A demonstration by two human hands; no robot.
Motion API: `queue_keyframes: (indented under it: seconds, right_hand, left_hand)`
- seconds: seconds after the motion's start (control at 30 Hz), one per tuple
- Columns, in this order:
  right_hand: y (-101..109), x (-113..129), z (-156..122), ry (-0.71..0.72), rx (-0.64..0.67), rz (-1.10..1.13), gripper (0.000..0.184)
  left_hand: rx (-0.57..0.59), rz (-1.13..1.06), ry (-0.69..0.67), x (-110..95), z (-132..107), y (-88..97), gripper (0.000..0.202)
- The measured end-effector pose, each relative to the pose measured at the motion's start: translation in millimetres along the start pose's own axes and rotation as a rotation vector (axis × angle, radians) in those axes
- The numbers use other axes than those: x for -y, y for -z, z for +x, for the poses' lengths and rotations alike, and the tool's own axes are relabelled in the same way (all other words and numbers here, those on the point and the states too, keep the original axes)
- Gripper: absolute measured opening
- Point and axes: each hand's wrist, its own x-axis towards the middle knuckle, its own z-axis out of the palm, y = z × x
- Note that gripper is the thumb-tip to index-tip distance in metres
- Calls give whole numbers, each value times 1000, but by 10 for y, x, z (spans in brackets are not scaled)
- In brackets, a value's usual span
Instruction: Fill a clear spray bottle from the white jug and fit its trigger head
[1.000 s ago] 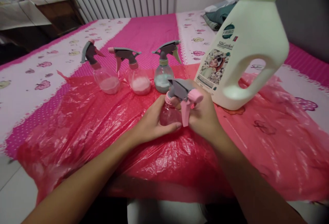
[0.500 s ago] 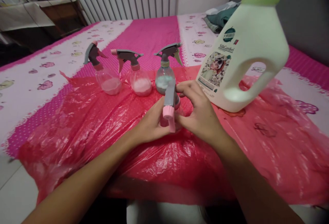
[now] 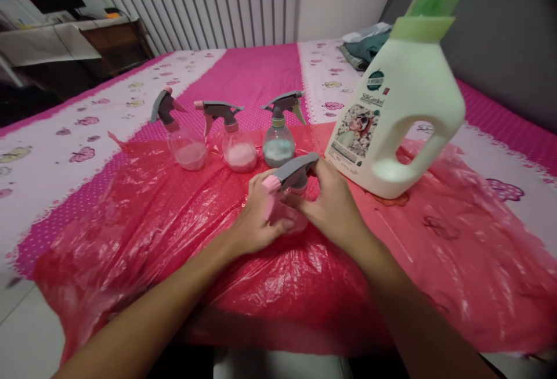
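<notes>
Between my two hands stands a small clear spray bottle (image 3: 296, 219) with a grey and pink trigger head (image 3: 296, 171). My left hand (image 3: 256, 219) is wrapped round the left side of its body, thumb in front. My right hand (image 3: 333, 202) grips the trigger head near its collar, with the fingers behind it partly hidden. Just beyond my hands stand a spray bottle with blue-green contents (image 3: 279, 145), a spray bottle with pale pink contents (image 3: 241, 152) and, further left, another pink spray bottle (image 3: 190, 152).
A large cream detergent jug (image 3: 391, 118) with a green cap stands close by my right hand. Red plastic sheeting (image 3: 165, 239) covers the near part of the bed. Folded clothes (image 3: 368, 48) lie at the far right, and a radiator (image 3: 204, 7) lines the wall.
The trigger head has turned; its pink nozzle, which faced me, now points left. My right hand has turned with it, and the view has tilted up slightly.
</notes>
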Motion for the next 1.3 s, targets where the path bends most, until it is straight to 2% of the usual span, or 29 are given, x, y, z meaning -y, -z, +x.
queue_keyframes:
  seconds: [0.07, 0.17, 0.23, 0.3, 0.47, 0.57, 0.67, 0.83, 0.97, 1.1, 1.2, 1.3]
  right_hand:
    - [-13, 11, -8, -13, 4, 28, 44]
    - [-6, 27, -15, -24, 24, 30, 42]
    - [14, 28, -20, -29, 44, 30, 40]
    - [41, 17, -27, -32, 79, 40, 41]
    - [90, -26, -45, -48, 194, 72, 47]
    - [89, -23, -48, -49, 223, 69, 43]
    - [81, -7, -50, -45, 234, 53, 41]
    - [74, -18, -63, -32, 240, 61, 60]
    - [72, -59, -74, 3, 245, 63, 49]
    - [68, -75, -79, 1, 236, 54, 45]
    - [58, -68, -83, -14, 221, 59, 50]
    - [43, -62, -86, -22, 220, 57, 58]
  left_hand:
    - [-63, 30, -86, -24, -12, -11, 79]
    - [-237, 48, -133, -128, -6, -7, 61]
    - [-353, 58, -95, -206, 7, 13, 42]
    - [-412, 66, -47, -256, 31, 41, 32]
    - [-471, -32, 126, -210, 123, 76, 36]
    - [-490, -108, 237, -132, 152, 79, 37]
    - [-483, -130, 272, -86, 157, 90, 35]
    - [-451, -218, 311, -30, 127, 25, 30]
    - [-461, -357, 406, 22, 63, -132, 40]
    - [-450, -326, 520, -53, 38, -199, 27]
    - [-432, -262, 482, -168, 54, -160, 29]
    - [-437, -127, 276, -258, 61, -101, 30]
